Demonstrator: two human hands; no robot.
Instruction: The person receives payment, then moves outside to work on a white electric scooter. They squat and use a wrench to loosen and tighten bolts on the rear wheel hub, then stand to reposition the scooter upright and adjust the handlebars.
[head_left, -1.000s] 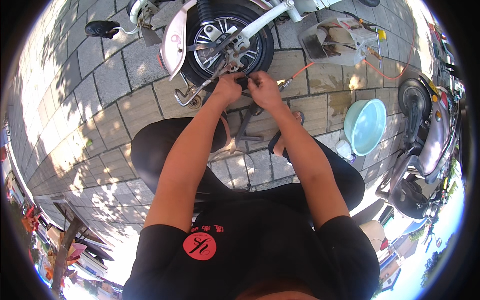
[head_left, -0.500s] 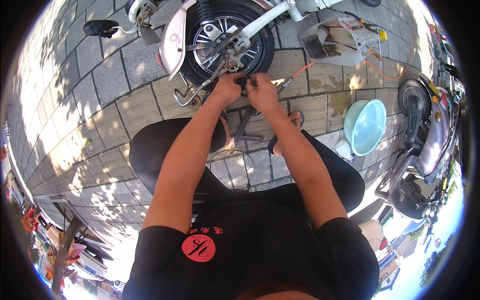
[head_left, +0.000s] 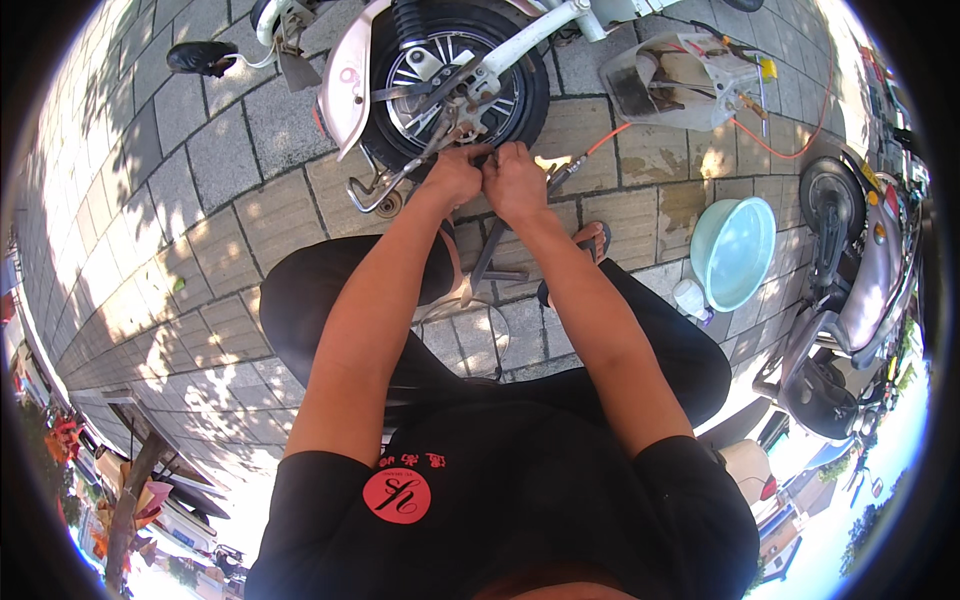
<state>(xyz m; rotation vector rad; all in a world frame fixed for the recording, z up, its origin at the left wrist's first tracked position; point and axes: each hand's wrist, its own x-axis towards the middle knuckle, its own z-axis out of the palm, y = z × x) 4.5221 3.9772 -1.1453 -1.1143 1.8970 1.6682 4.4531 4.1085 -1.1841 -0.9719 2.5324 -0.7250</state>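
Note:
My left hand (head_left: 457,178) and my right hand (head_left: 514,184) are close together at the near edge of a black tyre (head_left: 537,105). Their fingers are closed in a pinch around something small and dark, mostly hidden by the fingers. The tyre sits on a spoked wheel (head_left: 405,125) of a white and pale pink scooter (head_left: 345,85). Just left of my left hand, a bent metal stand (head_left: 365,200) sticks out below the wheel. To the right of my right hand, a metal fitting (head_left: 568,172) on the end of an orange air hose (head_left: 607,138) lies on the paving.
A translucent plastic bin (head_left: 625,95) with tools lies at the far right, the orange hose running past it. Nearer stands a pale turquoise basin (head_left: 732,255), a white container (head_left: 688,297) beside it. Another scooter (head_left: 865,290) is parked at the right edge. Stone paving (head_left: 220,250) surrounds me.
My right hand has turned and shifted slightly left, closer to my left hand, its back now more toward me. The left hand stays almost where it was.

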